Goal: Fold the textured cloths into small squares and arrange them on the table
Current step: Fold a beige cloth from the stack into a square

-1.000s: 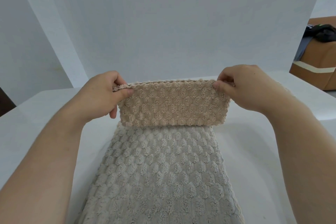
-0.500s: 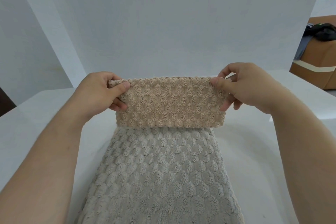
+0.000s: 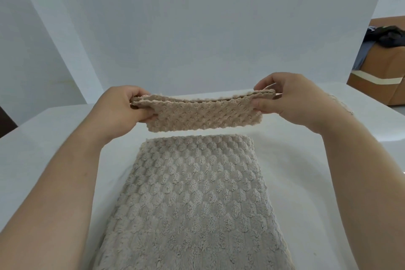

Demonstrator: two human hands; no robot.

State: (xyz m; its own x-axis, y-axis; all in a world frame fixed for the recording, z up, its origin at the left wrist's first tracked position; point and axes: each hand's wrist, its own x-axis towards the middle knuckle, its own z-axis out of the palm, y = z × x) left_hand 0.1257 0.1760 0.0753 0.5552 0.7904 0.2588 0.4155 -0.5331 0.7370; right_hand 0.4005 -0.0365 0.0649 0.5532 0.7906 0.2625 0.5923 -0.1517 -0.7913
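**1. Beige cloth** (image 3: 203, 114): textured, folded double into a narrow strip with its stitched edges stacked along the top. I see it held in the air just beyond the far edge of the grey cloth (image 3: 195, 204), apart from it.

**2. Left hand** (image 3: 122, 107): thumb and curled fingers pinch the strip's left end and cover that corner.

**3. Right hand** (image 3: 287, 98): pinches the right end, thumb in front and fingers curled behind, hiding that corner too.

**4. Grey cloth:** same bobbled texture, lying flat and lengthwise, with a forearm along either side.

**5. Table** (image 3: 54, 138): white, beneath the grey cloth and spreading to both sides of it. The forearms cover parts of it.

**6. Backdrop panel** (image 3: 197, 28): white and upright, beyond the grey cloth. The held strip blocks part of its base.

**7. Brown block** (image 3: 383, 85): pale band across it, far right of the grey cloth and off the table. I cannot tell what it is.

**8. Dark garment** (image 3: 392, 36): heaped on the block.
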